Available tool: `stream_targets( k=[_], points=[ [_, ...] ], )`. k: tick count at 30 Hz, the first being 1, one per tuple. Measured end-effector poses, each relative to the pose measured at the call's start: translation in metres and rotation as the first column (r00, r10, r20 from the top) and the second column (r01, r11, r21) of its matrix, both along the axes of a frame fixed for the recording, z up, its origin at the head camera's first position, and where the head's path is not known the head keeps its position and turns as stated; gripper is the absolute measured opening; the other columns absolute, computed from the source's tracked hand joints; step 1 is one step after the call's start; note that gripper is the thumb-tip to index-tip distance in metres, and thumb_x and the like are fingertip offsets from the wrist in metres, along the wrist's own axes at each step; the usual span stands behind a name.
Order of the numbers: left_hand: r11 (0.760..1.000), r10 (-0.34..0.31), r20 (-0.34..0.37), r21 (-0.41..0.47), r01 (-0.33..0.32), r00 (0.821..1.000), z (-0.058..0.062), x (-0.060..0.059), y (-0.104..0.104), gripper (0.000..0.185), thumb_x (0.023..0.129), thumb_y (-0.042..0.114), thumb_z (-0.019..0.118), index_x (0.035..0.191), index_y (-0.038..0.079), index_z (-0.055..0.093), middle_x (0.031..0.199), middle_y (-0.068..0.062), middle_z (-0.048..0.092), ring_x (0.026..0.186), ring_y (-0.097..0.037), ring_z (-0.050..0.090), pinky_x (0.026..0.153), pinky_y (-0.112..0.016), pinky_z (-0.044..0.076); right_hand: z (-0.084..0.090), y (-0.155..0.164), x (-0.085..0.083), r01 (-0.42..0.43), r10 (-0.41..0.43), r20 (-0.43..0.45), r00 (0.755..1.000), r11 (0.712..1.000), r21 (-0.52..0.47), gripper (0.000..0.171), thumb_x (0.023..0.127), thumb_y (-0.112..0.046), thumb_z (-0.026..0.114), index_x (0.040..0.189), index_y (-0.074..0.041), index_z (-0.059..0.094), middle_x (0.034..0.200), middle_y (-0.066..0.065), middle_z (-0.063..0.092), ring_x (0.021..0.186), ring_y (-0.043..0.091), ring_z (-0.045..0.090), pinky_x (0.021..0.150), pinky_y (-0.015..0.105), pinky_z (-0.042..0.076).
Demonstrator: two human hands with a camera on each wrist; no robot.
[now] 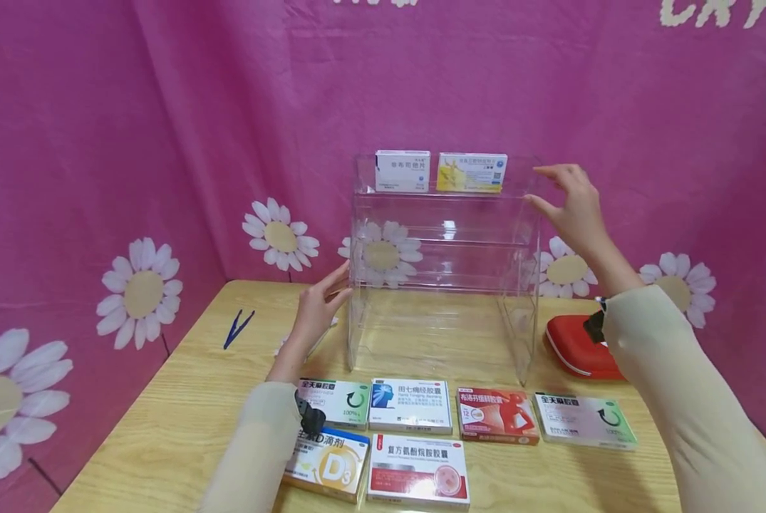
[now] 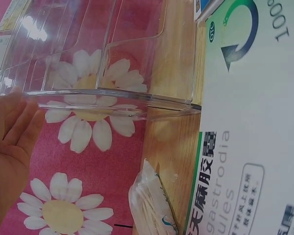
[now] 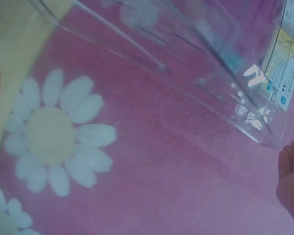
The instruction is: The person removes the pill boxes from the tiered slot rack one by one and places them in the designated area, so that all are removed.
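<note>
Head view first: my left hand [image 1: 318,306] lies with straight fingers against the lower left side of the clear acrylic shelf [image 1: 443,246], which stands at the far middle of the wooden table [image 1: 171,420]. My right hand [image 1: 568,206] hovers by the shelf's upper right corner, fingers loosely spread, gripping nothing; whether it touches the edge I cannot tell. Two medicine boxes [image 1: 403,171] stand on the top tier. My left sleeve hides part of the near boxes [image 1: 410,405].

Left wrist view: my relaxed fingers [image 2: 17,122] meet the shelf's edge; a green-and-white box [image 2: 250,147] is cut off at the right.

Right wrist view: blurred; only my fingertips [image 3: 291,161] show, just beside the shelf corner [image 3: 269,132].
</note>
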State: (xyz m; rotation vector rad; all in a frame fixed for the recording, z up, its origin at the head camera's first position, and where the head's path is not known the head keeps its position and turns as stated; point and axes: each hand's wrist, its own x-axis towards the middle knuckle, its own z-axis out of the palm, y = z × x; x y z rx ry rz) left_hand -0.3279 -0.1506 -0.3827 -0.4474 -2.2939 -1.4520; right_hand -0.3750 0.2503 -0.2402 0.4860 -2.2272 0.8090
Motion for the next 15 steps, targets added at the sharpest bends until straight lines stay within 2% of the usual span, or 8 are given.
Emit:
stream_targets(
  k=[4,5,9,15],
  points=[
    [1.000,0.001,0.003,0.000,-0.001,1.000,0.000,0.001,-0.001,0.051,0.093,0.006,0.063,0.142,0.013,0.052,0.133,-0.016,0.063,0.119,-0.031,0.064,0.099,-0.036,0.056,0.013,-0.014,-0.017,0.001,0.000,-0.026,1.000,0.999,0.034,0.046,0.087,-0.007,0.073,0.129,0.003,0.057,0.125,0.028,0.052,0.120,0.042,0.045,0.105,0.061,0.037],
    [1.000,0.002,0.001,0.000,-0.002,1.000,0.000,0.001,-0.001,0.051,0.093,0.006,0.063,0.142,0.013,0.052,0.133,-0.016,0.063,0.118,-0.031,0.065,0.099,-0.036,0.056,0.016,-0.018,-0.021,0.001,0.000,-0.028,1.000,0.999,0.042,0.047,0.086,-0.007,0.073,0.128,0.003,0.056,0.126,0.028,0.052,0.122,0.043,0.045,0.110,0.060,0.035],
    [1.000,0.000,-0.012,0.000,0.000,1.000,0.000,0.001,-0.001,0.050,0.093,0.006,0.063,0.142,0.012,0.052,0.133,-0.017,0.062,0.118,-0.032,0.065,0.098,-0.037,0.056,0.024,-0.030,-0.035,0.010,-0.010,-0.002,1.000,0.994,0.106,0.050,0.086,-0.005,0.073,0.131,0.004,0.054,0.131,0.028,0.052,0.126,0.045,0.043,0.115,0.059,0.032],
    [1.000,0.006,-0.003,-0.001,-0.006,1.000,-0.001,0.000,-0.001,0.050,0.094,0.007,0.063,0.142,0.013,0.051,0.134,-0.016,0.062,0.119,-0.031,0.064,0.098,-0.036,0.056,0.030,-0.042,-0.047,0.045,-0.077,0.116,0.990,0.966,0.256,0.056,0.091,-0.010,0.067,0.142,-0.001,0.045,0.145,0.027,0.046,0.138,0.045,0.037,0.121,0.062,0.026]
  ],
)
